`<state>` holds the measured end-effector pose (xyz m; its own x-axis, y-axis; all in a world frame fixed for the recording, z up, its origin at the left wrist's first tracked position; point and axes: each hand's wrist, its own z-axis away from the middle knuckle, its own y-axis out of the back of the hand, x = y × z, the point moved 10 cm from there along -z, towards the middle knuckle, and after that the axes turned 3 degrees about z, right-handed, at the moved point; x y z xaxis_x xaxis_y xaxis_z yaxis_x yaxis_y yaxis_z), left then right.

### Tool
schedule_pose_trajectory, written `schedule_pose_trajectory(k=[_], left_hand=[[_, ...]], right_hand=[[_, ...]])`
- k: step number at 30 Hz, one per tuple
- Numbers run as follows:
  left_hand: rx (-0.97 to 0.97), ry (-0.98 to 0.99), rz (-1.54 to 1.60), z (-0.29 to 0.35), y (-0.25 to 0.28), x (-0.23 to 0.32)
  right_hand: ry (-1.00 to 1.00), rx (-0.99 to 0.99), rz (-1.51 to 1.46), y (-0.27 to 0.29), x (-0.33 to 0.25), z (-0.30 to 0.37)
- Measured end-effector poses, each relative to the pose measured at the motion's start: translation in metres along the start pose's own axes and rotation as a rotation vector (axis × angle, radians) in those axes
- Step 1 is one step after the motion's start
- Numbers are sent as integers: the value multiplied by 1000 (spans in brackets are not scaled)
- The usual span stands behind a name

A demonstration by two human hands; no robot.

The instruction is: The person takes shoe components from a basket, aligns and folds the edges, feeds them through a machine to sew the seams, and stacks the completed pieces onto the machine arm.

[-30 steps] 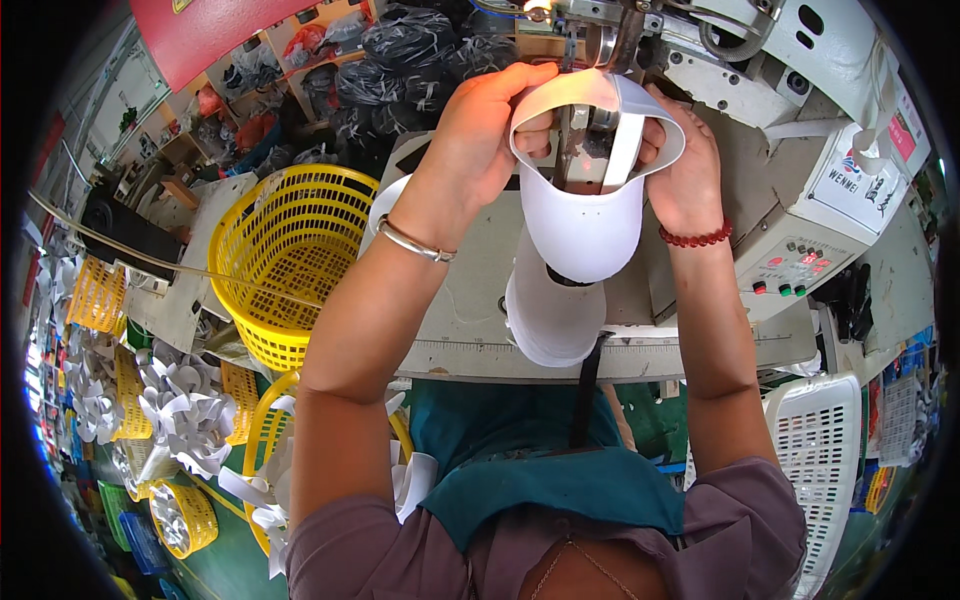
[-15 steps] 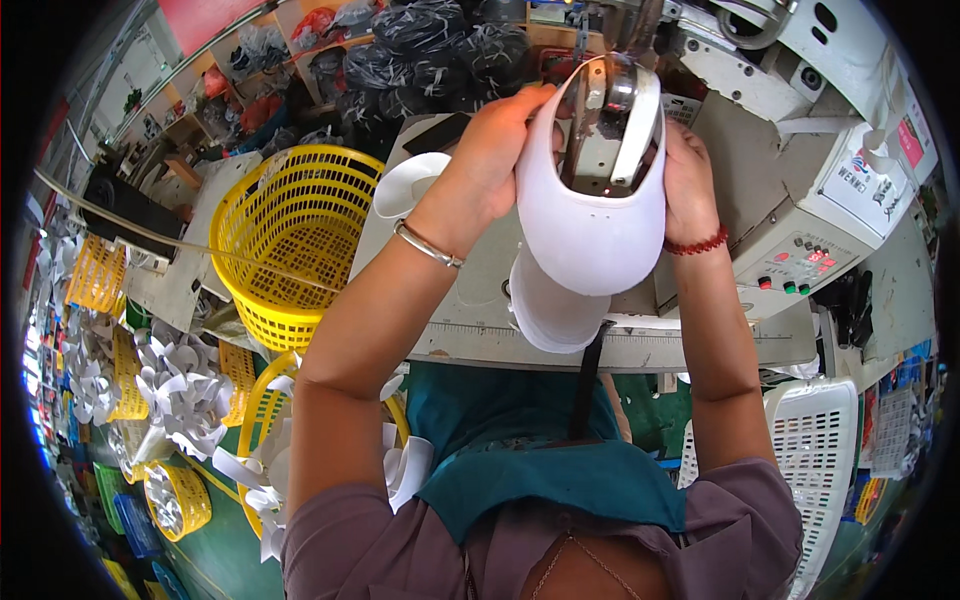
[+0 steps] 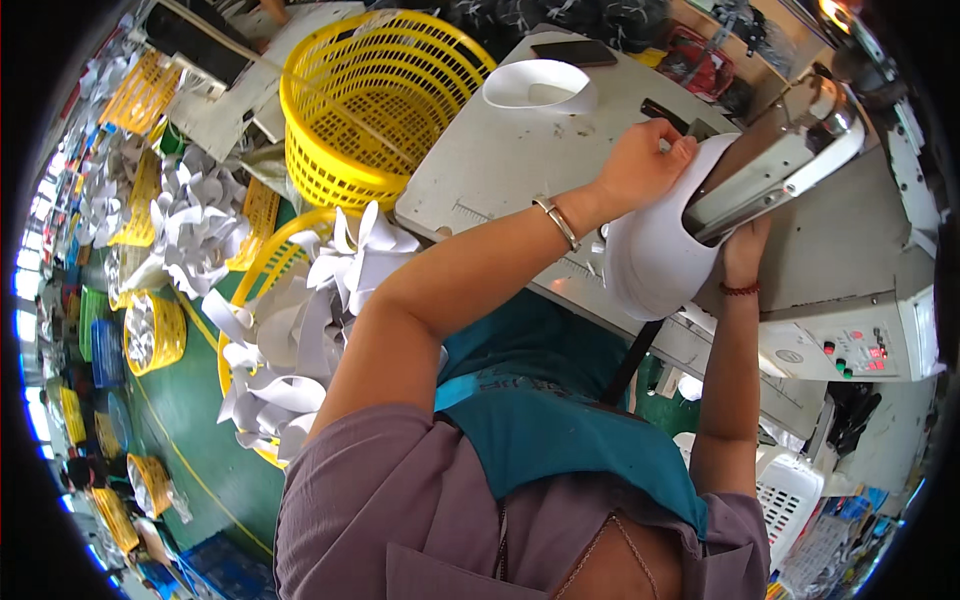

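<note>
A white shoe upper, rounded and shell-like, sits with its opening around the metal arm of the machine. On its left rim, my left hand is closed with bent fingers. My right hand grips the right side from below; its fingers are mostly hidden behind the upper and the metal arm. Farther left on the worktable lies a white loop-shaped piece, apart from both hands.
A yellow basket stands left of the worktable. Nearer me, another yellow basket is heaped with white curved pieces. A dark phone lies at the table's far edge. The machine's control box is at right.
The view has turned, so the table and baskets sit differently in the picture. My left hand has shifted along the rim with its fingers more bent. The upper remains around the metal arm.
</note>
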<state>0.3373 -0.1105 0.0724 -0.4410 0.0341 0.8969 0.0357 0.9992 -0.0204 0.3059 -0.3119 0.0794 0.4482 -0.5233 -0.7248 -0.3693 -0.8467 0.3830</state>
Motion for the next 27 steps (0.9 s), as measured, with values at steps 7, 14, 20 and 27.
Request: schedule_pose_trajectory(k=[7,14,20,27], left_hand=[[-263,133,-103,71,35,-11],[101,367,-521,180,201,-43],[-20,252,-1320,215,241,-58],[-115,377,-1338,200,253,-65]], right_hand=[[8,36,80,6,-9,17],[-139,82,-88,18,-15,77],[50,96,-1,27,-33,128],[114,-31,32,2,-63,137]])
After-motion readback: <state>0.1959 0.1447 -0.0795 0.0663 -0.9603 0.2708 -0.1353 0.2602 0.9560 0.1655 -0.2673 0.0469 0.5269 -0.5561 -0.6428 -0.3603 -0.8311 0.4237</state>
